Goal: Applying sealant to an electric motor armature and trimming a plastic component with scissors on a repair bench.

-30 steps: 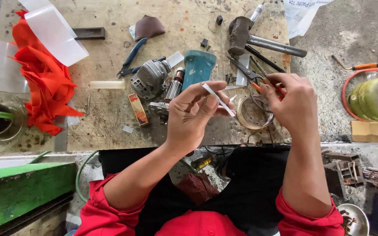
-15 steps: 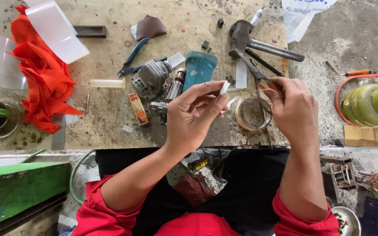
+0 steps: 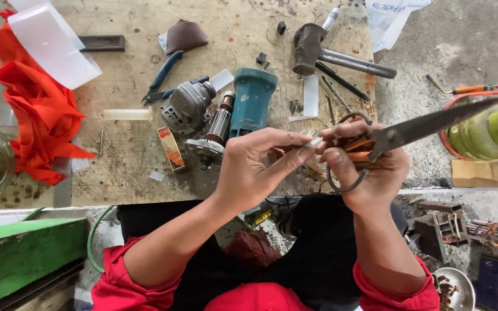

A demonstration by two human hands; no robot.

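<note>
Just in front of the teal motor housing [image 3: 252, 99], the left hand [image 3: 249, 170] pinches a small white strip [image 3: 316, 141] while the right hand [image 3: 370, 167] grips long steel scissors [image 3: 427, 128], so a clean cut likely needs the strip taut and the blades square to it.

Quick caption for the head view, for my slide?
Right hand holds scissors, left hand pinches a white strip, above a cluttered bench.
</note>
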